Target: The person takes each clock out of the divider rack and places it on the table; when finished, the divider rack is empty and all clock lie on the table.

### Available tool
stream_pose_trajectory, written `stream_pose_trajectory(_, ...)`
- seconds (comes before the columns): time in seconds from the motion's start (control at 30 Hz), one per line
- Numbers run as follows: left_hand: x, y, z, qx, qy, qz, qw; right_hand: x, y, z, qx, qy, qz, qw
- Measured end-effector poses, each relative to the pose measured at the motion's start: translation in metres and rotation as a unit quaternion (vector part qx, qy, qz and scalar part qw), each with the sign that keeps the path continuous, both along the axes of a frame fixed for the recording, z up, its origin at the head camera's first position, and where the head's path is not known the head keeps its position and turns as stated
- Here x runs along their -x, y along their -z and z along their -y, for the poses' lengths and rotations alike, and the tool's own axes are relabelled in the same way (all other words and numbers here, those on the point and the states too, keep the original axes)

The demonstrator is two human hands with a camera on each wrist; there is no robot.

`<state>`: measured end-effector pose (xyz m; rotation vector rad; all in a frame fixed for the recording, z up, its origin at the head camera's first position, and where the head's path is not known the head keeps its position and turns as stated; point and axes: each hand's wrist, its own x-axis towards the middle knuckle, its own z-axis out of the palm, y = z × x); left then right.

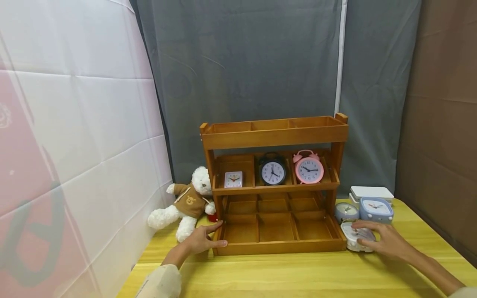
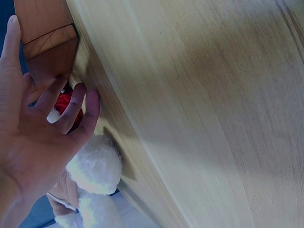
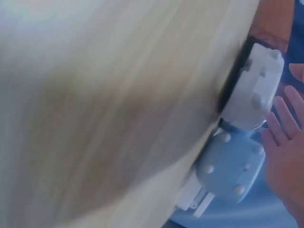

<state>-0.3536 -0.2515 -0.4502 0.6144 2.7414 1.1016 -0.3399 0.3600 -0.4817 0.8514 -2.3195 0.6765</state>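
Shelf [image 1: 279, 247] at center, your left hand [image 1: 200, 241] rests on its lower corner at eight o'clock, thumb and forefinger apart; at four o'clock, your right hand [image 1: 389, 239] spreads wide over the white clock [image 1: 351, 235] beside the shelf, though whether it touches, you cannot tell. Numerals ring the dials of a black clock [image 1: 273, 172] at twelve and a pink clock [image 1: 309, 170] toward one. Lettering on your left sleeve [image 1: 161, 281] is too small to read. A teddy bear [image 1: 186, 227] sits at nine.
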Motion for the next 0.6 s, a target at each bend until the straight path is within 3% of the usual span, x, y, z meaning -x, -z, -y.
stream_pose_trajectory(0.2, 0.0, 0.001, 0.0, -0.002, 0.001, -0.004, 1.0, -0.003, -0.022, 0.012, 0.003, -0.002, -0.01, 0.9999)
stream_pose_trajectory(0.6, -0.001, 0.0, 0.0, 0.0, 0.004, -0.009, 1.0, -0.012, -0.091, 0.046, 0.063, 0.007, -0.022, 0.9978)
